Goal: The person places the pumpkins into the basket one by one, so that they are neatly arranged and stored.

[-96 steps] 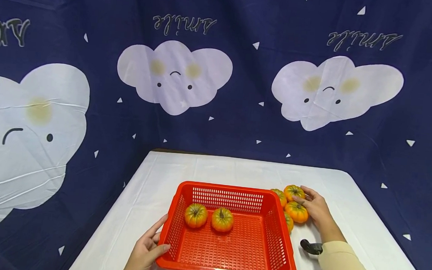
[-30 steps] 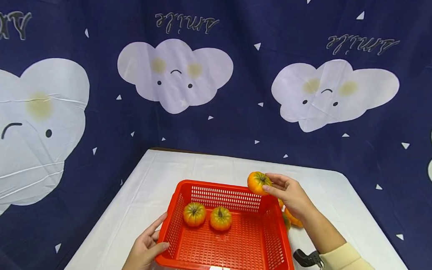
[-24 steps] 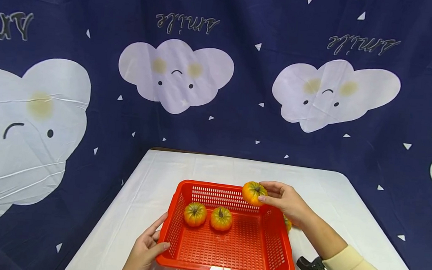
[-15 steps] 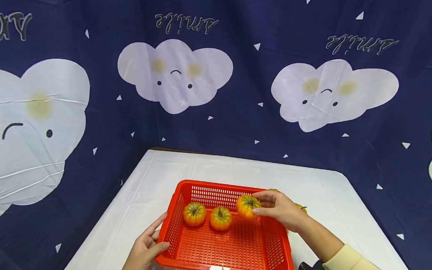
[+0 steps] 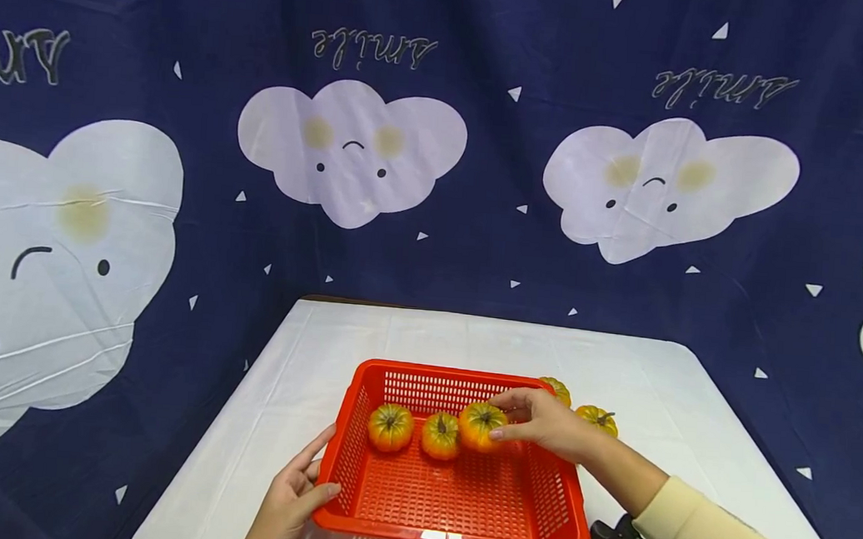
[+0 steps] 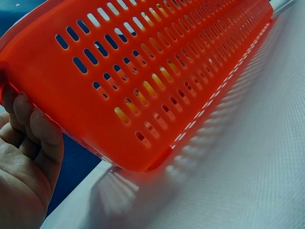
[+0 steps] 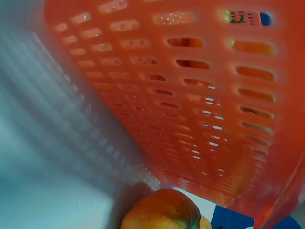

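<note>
While in basket [image 5: 445, 504], pumpkin [image 5: 479, 428] snug between curled right fingers [image 5: 516, 396], left fingers [image 5: 311, 449] round rim [image 5: 424, 370].

Red basket [image 5: 453, 496], orange-and-green pumpkins [image 5: 390, 428], white table [image 5: 487, 340], cloud-patterned navy backdrop [image 5: 477, 256].

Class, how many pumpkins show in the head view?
5: two pumpkins resting in the basket, one pumpkin in the right hand, two others outside on the table; more may be hidden.
</note>
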A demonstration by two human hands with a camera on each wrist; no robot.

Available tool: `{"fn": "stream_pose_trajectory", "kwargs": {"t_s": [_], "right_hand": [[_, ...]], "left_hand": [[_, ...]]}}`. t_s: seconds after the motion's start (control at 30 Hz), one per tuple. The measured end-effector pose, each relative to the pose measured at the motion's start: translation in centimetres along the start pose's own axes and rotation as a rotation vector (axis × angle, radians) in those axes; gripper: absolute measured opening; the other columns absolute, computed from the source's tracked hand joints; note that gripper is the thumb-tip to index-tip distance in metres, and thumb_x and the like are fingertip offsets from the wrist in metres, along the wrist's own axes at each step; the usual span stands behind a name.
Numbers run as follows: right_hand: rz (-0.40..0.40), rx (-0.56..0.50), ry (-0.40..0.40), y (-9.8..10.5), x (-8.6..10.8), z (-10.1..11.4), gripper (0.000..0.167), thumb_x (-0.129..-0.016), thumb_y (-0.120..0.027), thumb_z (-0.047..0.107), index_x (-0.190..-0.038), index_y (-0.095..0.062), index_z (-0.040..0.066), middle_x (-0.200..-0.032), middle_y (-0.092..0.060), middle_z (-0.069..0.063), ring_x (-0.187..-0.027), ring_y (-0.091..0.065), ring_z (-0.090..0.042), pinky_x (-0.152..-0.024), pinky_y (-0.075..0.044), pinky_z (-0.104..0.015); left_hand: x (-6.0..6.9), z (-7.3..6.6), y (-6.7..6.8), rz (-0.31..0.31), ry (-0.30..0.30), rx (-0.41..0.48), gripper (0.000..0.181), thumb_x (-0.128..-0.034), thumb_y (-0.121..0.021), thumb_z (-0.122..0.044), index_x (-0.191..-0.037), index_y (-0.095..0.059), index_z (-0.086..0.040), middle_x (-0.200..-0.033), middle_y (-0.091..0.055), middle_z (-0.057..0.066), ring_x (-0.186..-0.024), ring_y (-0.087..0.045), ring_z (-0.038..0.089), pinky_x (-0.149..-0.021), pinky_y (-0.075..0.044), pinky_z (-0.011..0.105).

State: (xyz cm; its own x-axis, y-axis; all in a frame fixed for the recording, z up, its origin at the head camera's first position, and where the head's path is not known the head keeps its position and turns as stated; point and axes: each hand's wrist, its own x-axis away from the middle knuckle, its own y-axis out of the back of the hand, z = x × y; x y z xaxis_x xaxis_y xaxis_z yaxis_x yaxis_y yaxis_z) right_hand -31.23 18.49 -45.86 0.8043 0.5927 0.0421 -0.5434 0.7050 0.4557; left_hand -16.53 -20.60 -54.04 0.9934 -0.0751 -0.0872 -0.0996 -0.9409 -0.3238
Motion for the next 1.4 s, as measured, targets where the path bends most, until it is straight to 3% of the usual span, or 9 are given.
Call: {"fn": "stream_pose_trajectory", "kwargs": {"t_s": [0.17, 0.43, 0.73, 0.9, 1.2, 1.4], "right_hand": [[0.008, 0.083, 0.002, -0.6, -0.5, 0.0, 0.055, -0.088, -0.089, 0.026, -0.134, -0.069, 0.005, -0.131, -0.069, -0.007, -0.121, -0.065, -0.031, -0.104, -0.056, -0.051], [0.010, 0.143, -0.003, -1.0, -0.7, -0.1, 0.055, -0.086, -0.090, 0.026, -0.132, -0.070, 0.004, -0.130, -0.069, -0.008, -0.122, -0.064, -0.034, -0.106, -0.052, -0.057], [-0.017, 0.229, 0.020, 0.3, -0.7, 0.1, 0.057, -0.084, -0.092, 0.031, -0.131, -0.070, 0.006, -0.129, -0.069, -0.007, -0.122, -0.064, -0.038, -0.106, -0.053, -0.057], [-0.021, 0.257, -0.008, 0.7, -0.8, 0.1, 0.059, -0.084, -0.092, 0.033, -0.131, -0.070, 0.005, -0.130, -0.069, -0.008, -0.124, -0.063, -0.038, -0.107, -0.052, -0.056], [-0.025, 0.401, 0.046, 0.3, -1.3, -0.2, 0.054, -0.082, -0.093, 0.032, -0.125, -0.073, 0.004, -0.122, -0.072, -0.006, -0.113, -0.069, -0.030, -0.098, -0.059, -0.053], [-0.007, 0.428, 0.017, -0.5, -1.7, -0.5, 0.051, -0.082, -0.093, 0.027, -0.123, -0.074, 0.007, -0.120, -0.072, -0.004, -0.111, -0.068, -0.026, -0.097, -0.060, -0.051]], "left_hand": [[-0.1, -0.1, -0.1, -0.019, 0.007, -0.007, 0.082, -0.0949, -0.061, 0.014, -0.166, -0.023, 0.000, -0.131, -0.052, 0.047, -0.118, -0.056, 0.060, -0.091, -0.056, 0.059], [0.0, 0.1, 0.0, 0.008, 0.001, -0.006, 0.082, -0.0960, -0.060, 0.014, -0.166, -0.021, 0.001, -0.131, -0.050, 0.048, -0.116, -0.056, 0.062, -0.089, -0.055, 0.061], [0.1, 0.0, 0.0, 0.014, -0.005, -0.010, 0.082, -0.0965, -0.060, 0.014, -0.167, -0.020, 0.001, -0.132, -0.049, 0.049, -0.115, -0.057, 0.062, -0.090, -0.055, 0.061], [0.1, -0.1, 0.0, 0.004, -0.011, -0.029, 0.081, -0.0963, -0.060, 0.014, -0.166, -0.021, 0.001, -0.129, -0.050, 0.049, -0.113, -0.059, 0.061, -0.089, -0.056, 0.061], [0.0, 0.0, 0.1, 0.016, -0.010, -0.019, 0.081, -0.0973, -0.061, 0.012, -0.167, -0.020, 0.001, -0.131, -0.050, 0.048, -0.115, -0.058, 0.061, -0.089, -0.055, 0.061], [0.1, 0.0, 0.0, 0.009, -0.017, -0.013, 0.081, -0.0968, -0.059, 0.014, -0.166, -0.020, 0.001, -0.130, -0.049, 0.050, -0.114, -0.057, 0.062, -0.088, -0.055, 0.062]]}}
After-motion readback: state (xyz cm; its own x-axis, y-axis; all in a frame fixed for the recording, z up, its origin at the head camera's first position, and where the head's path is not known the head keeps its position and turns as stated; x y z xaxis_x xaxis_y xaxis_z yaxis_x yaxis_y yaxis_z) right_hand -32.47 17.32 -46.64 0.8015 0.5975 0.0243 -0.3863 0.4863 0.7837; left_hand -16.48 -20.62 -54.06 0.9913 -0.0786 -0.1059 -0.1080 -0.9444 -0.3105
